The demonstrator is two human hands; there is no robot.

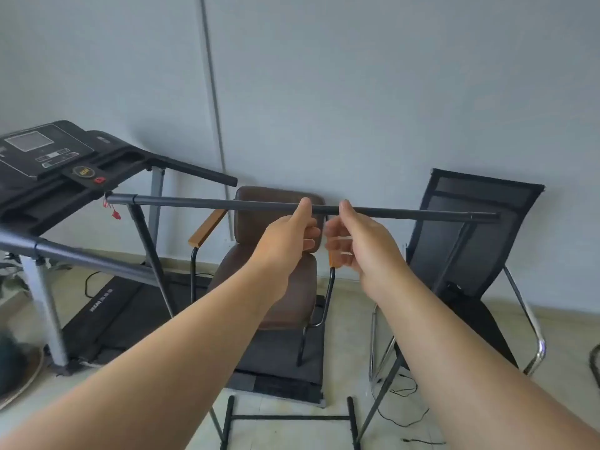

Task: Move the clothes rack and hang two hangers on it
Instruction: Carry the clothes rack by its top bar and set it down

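The clothes rack's dark grey top bar (pixel 201 202) runs level across the view at chest height, with slanted legs at each end and a base crossbar (pixel 290 417) low on the floor. My left hand (pixel 289 235) and my right hand (pixel 357 240) are side by side at the middle of the bar. Each thumb tip touches the bar, while the half-curled fingers hang below it with nothing inside them. No hangers are in view.
A black treadmill (pixel 55 164) stands at the left, its handrail close to the rack's left end. A brown padded armchair (pixel 276 287) sits right behind the bar on a dark mat. A black mesh chair (pixel 480 228) stands at the right, with thin cables (pixel 406 414) on the floor.
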